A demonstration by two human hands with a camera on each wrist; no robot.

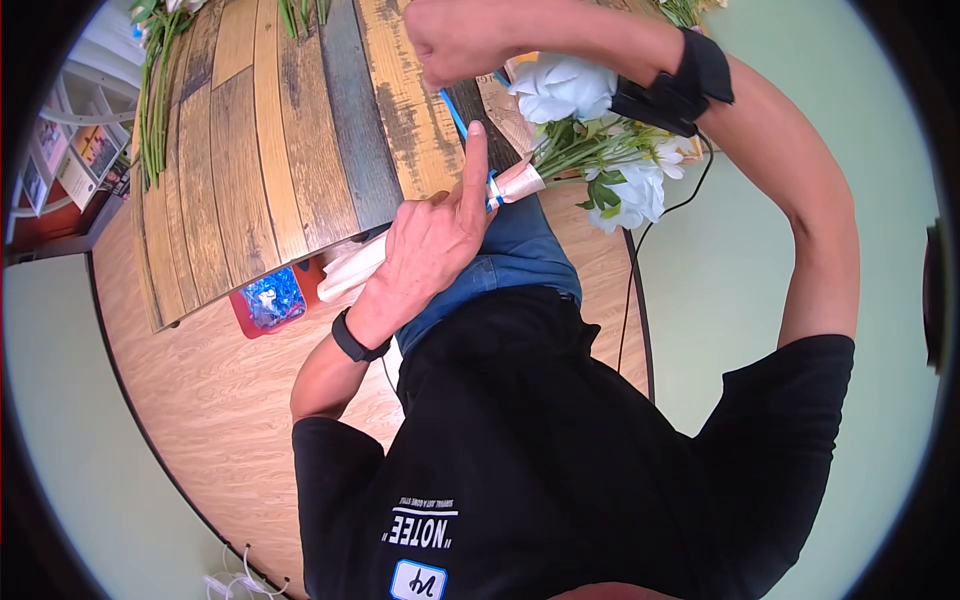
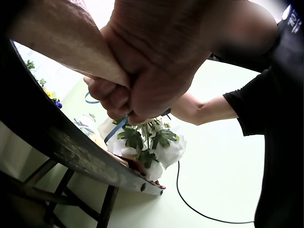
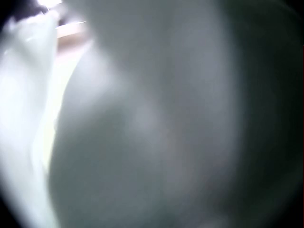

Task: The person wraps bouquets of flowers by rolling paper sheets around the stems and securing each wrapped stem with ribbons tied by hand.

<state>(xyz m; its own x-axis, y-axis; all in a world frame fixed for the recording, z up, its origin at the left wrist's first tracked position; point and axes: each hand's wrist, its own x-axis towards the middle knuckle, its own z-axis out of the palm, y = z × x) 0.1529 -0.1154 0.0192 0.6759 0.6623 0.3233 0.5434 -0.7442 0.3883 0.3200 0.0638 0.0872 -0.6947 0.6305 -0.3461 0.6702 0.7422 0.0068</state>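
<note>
My left hand (image 1: 432, 242) grips the paper-wrapped stems of a white flower bouquet (image 1: 632, 195), its index finger extended. In the left wrist view, that hand (image 2: 154, 61) curls round the paper wrap (image 2: 71, 40), with white flowers (image 2: 168, 152) beyond it. Blue ribbon (image 1: 453, 110) circles the wrap near the blooms, and a length runs up to my right hand (image 1: 460, 42), whose curled fingers pinch it above the table. Blurred pale petals (image 3: 142, 128) fill most of the right wrist view and hide the right hand there.
The wooden table (image 1: 235, 150) lies ahead and to the left. Loose green stems (image 1: 155, 110) rest on its far left side. Under its near edge sits a red box (image 1: 270, 300) with blue contents. A black cable (image 1: 640, 260) hangs at the right.
</note>
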